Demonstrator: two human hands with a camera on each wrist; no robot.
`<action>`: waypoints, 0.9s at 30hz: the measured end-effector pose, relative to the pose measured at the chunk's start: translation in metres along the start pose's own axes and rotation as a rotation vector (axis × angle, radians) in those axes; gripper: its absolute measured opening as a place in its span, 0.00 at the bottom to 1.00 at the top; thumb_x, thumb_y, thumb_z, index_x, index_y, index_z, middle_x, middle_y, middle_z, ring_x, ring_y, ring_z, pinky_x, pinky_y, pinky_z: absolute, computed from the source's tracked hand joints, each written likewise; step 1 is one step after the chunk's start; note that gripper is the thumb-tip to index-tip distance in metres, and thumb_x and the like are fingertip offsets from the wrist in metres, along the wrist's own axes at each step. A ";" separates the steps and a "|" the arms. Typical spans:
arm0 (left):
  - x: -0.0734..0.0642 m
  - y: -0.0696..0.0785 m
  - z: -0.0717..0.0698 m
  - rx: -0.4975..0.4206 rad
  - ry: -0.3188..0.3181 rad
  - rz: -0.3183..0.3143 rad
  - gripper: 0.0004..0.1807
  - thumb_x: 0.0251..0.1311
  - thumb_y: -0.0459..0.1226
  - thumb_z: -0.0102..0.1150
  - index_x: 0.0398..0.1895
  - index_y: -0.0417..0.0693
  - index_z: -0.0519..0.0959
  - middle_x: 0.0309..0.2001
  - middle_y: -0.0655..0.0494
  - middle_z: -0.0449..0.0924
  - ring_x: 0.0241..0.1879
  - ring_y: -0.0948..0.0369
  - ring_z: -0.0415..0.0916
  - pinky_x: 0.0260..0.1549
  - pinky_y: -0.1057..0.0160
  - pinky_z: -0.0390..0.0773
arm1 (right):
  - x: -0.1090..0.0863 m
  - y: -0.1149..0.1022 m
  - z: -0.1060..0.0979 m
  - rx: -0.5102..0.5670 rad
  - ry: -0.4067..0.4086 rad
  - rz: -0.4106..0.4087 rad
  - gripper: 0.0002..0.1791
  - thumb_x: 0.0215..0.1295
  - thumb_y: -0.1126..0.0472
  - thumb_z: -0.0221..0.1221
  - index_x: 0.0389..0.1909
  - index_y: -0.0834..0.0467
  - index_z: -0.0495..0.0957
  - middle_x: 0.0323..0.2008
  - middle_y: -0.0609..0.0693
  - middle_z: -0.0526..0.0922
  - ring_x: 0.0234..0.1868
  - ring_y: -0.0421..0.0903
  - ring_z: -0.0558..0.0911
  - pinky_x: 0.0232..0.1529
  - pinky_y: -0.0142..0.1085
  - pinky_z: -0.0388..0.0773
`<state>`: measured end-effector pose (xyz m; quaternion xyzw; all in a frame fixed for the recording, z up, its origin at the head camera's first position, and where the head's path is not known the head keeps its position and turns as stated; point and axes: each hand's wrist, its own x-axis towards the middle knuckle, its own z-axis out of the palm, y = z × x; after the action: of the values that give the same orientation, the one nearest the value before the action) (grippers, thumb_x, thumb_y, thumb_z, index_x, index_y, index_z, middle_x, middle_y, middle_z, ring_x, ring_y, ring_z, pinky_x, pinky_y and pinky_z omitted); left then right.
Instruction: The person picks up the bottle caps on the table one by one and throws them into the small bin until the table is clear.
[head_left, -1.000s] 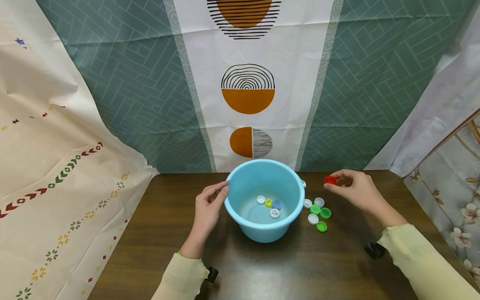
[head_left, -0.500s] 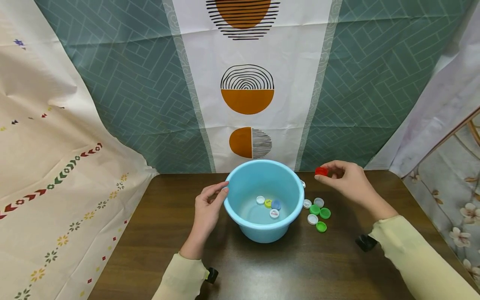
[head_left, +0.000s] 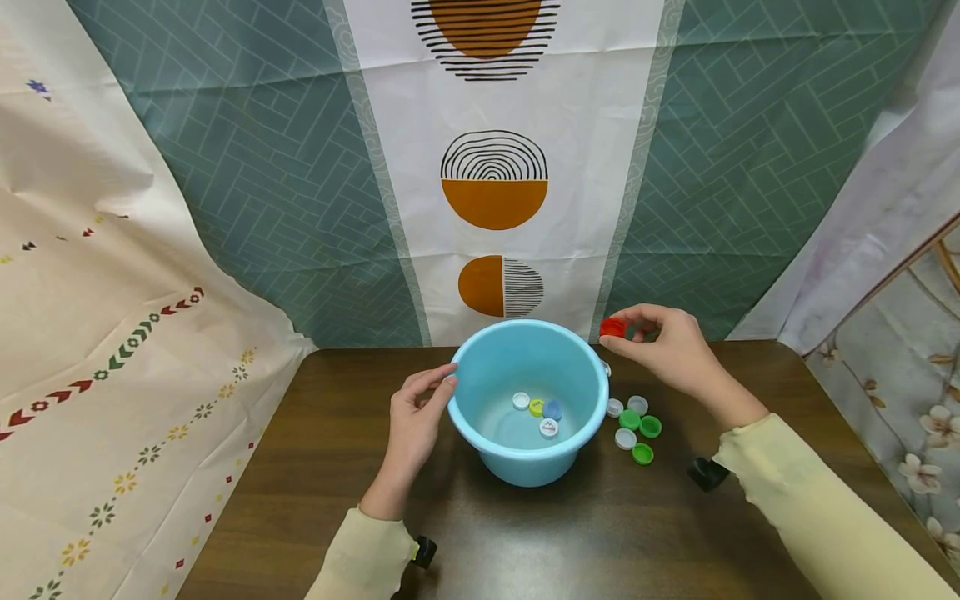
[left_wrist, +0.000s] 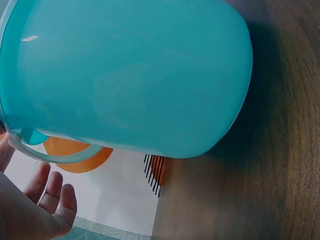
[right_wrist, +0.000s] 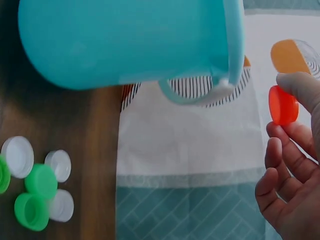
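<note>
A light blue bucket (head_left: 529, 468) stands upright on the table; several bottle caps, white, yellow and blue, lie on its bottom. At its left rim, my left hand (head_left: 416, 417) pinches the edge between thumb and fingers; in the left wrist view the other fingers (left_wrist: 52, 192) spread below the rim. My right hand (head_left: 671, 350) holds a red bottle cap (head_left: 612, 327) between thumb and fingertips, raised just beyond the bucket's right rim. The right wrist view shows the red cap (right_wrist: 283, 105) level with the rim and apart from it.
Several loose caps, green (head_left: 651, 427) and white (head_left: 626, 438), lie on the dark wooden table (head_left: 337, 433) right of the bucket. The bucket's handle (left_wrist: 55, 156) hangs behind it. A patterned cloth (head_left: 495, 100) drops behind the table's back edge.
My right hand has moved left and upward with the red cap, from over the table's right side to near the bucket's rim. My left hand stays on the rim.
</note>
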<state>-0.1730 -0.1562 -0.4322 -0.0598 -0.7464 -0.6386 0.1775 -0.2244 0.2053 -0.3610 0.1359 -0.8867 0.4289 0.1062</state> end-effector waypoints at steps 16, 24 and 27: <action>0.001 0.001 0.001 0.000 0.001 0.008 0.12 0.63 0.45 0.65 0.48 0.56 0.86 0.48 0.56 0.79 0.46 0.58 0.73 0.33 0.64 0.75 | 0.008 -0.052 0.029 0.080 -0.062 -0.096 0.21 0.54 0.45 0.71 0.45 0.50 0.83 0.31 0.48 0.80 0.34 0.48 0.74 0.21 0.38 0.73; 0.000 0.001 0.002 0.002 0.007 0.002 0.12 0.63 0.43 0.65 0.48 0.55 0.86 0.47 0.55 0.79 0.46 0.58 0.73 0.33 0.65 0.75 | 0.008 -0.067 0.045 0.086 -0.113 -0.168 0.19 0.53 0.45 0.72 0.44 0.48 0.84 0.33 0.42 0.82 0.37 0.49 0.75 0.26 0.40 0.74; 0.000 0.000 0.001 -0.002 0.007 -0.003 0.12 0.63 0.43 0.65 0.49 0.53 0.86 0.48 0.53 0.79 0.46 0.57 0.73 0.33 0.66 0.76 | 0.008 -0.069 0.050 0.091 -0.124 -0.180 0.19 0.53 0.45 0.72 0.44 0.47 0.84 0.35 0.41 0.82 0.37 0.50 0.76 0.27 0.40 0.75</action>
<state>-0.1734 -0.1549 -0.4324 -0.0568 -0.7452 -0.6398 0.1790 -0.2123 0.1234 -0.3392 0.2463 -0.8553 0.4483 0.0829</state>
